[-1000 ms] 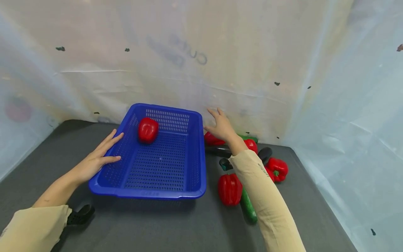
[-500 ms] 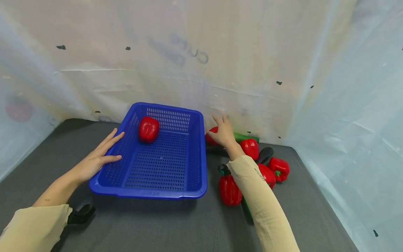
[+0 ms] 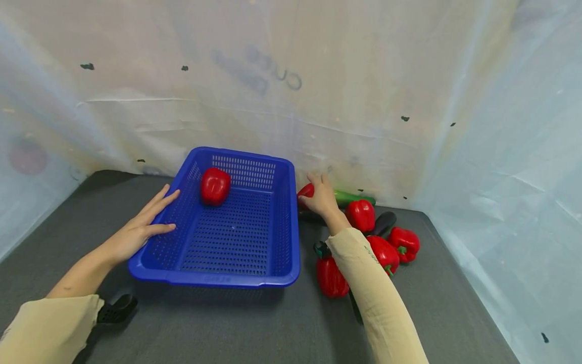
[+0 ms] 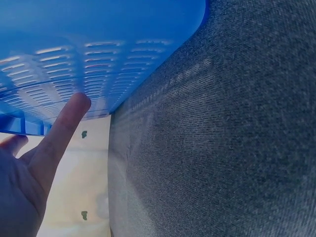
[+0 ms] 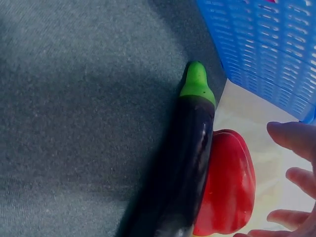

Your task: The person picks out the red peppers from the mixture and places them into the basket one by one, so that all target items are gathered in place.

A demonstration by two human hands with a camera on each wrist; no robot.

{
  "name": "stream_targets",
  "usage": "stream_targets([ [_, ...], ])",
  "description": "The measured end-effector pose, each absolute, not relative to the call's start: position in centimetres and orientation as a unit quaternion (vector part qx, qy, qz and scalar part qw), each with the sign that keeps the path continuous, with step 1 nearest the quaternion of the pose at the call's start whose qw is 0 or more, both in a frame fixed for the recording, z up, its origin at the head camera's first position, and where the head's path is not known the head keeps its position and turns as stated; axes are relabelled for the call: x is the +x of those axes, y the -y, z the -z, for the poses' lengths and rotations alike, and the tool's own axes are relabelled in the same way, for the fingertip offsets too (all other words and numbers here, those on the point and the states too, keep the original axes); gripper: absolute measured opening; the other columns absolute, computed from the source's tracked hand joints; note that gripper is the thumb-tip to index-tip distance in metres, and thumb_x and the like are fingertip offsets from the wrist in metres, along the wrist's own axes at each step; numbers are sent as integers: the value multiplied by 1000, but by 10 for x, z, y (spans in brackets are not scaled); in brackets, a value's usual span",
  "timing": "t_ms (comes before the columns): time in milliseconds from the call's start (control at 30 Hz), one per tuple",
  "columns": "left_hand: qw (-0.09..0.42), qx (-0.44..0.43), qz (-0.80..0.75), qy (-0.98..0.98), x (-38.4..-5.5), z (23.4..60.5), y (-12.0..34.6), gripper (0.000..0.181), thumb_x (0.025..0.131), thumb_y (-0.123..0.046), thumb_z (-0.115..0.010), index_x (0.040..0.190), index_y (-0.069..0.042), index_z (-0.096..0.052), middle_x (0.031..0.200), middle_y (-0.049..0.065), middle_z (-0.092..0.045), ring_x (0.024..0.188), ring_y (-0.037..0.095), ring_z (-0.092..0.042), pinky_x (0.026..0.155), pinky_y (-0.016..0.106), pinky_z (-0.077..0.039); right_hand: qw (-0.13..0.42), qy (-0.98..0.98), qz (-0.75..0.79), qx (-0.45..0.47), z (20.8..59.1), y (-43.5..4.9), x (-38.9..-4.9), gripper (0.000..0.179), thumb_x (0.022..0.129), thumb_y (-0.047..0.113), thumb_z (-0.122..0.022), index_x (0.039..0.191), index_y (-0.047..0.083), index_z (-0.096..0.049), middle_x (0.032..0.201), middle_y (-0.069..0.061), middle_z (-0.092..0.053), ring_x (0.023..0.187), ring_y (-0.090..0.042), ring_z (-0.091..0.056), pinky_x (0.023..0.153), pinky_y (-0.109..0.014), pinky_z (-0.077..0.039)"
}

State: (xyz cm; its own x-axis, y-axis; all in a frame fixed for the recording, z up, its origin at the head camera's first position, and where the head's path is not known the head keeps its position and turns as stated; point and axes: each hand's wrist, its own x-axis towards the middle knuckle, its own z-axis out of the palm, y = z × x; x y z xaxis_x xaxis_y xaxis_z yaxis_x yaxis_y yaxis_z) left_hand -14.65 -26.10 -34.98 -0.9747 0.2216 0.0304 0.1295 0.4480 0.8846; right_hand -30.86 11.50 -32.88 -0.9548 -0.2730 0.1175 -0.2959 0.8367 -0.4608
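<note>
At the lower left of the head view, a beige sleeve (image 3: 50,328) ends in a bare left hand (image 3: 138,231), with a black device (image 3: 117,309) at the wrist. The left hand's grip is spread, its straight fingers laid against the left rim of a blue basket (image 3: 213,279). The basket, with slotted walls and a perforated floor, fills the left-centre of the frame on the dark grey worktop (image 3: 204,328). A single red bell pepper (image 3: 215,187) lies in its upper left corner, near the left and back walls.

Just right of the basket, at the centre of the frame, the right hand (image 3: 322,198) reaches over a second red pepper (image 3: 305,196), outside the basket. Its grip is spread; in the right wrist view the fingers show apart, at the lower right. There an eggplant with a green cap (image 5: 185,163) lies alongside that pepper.

Further right, still outside the basket, come a ridged red pepper (image 3: 332,278) below the hand, a green cucumber (image 3: 356,198) along the back, a round red pepper (image 3: 361,216), a pepper partly behind the sleeve (image 3: 384,253), a dark eggplant (image 3: 385,221) and a green-stemmed pepper (image 3: 405,245).
</note>
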Motion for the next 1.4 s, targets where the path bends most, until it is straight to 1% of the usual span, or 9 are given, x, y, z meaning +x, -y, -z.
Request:
stream_targets([
  [133,43,104,-515,-850,-146,349,261,71,99,-19,-47,156,-18,-3,159,6,24,140,49,21,96,81,-6,18,962,-232,145,331,-113,-310,68,88,22,-65,147,6,-37,153,-27,-27,144,-41,-20,114,-53,-26],
  [333,47,102,-517,-848,-146,348,261,71,99,-19,-47,156,-19,-3,159,7,24,140,49,22,96,81,-5,2,968,-215,130,336,-110,-311,68,87,25,-65,147,7,-39,151,-28,-29,139,-44,-28,110,-51,-33],
  [567,45,101,-517,-849,-146,348,260,71,99,-18,-47,156,-19,-4,159,6,24,140,48,22,96,81,-5,-11,972,-218,91,344,-108,-313,70,87,28,-66,148,13,-37,151,-25,-26,137,-45,-24,103,-57,-39],
  [700,45,102,-518,-848,-146,349,260,71,99,-18,-47,156,-18,-4,159,7,24,140,48,22,97,81,-4,1,972,-228,65,349,-106,-315,69,86,27,-68,147,14,-40,152,-23,-26,138,-44,-24,104,-58,-37],
  [833,44,102,-517,-849,-145,348,260,71,99,-19,-48,156,-18,-4,159,7,24,141,48,21,97,81,-4,25,971,-232,41,355,-104,-316,66,84,25,-70,144,14,-44,148,-23,-30,137,-43,-25,103,-60,-35],
  [1033,45,104,-519,-847,-146,348,260,71,99,-19,-48,156,-19,-4,159,7,24,141,48,22,97,81,-5,56,970,-236,16,359,-103,-320,61,83,23,-72,139,14,-49,145,-22,-34,133,-44,-30,100,-58,-39],
  [1267,41,110,-522,-845,-145,350,261,72,99,-18,-48,156,-18,-5,159,5,24,141,47,22,98,80,-3,64,969,-238,10,360,-103,-322,59,81,20,-74,136,16,-52,142,-21,-37,125,-48,-39,98,-58,-41],
  [1400,44,109,-526,-843,-146,350,261,72,99,-18,-48,156,-18,-4,159,5,25,141,46,23,98,80,-4,65,968,-241,16,361,-103,-321,58,80,16,-73,134,17,-54,141,-22,-38,122,-48,-40,97,-58,-41],
])
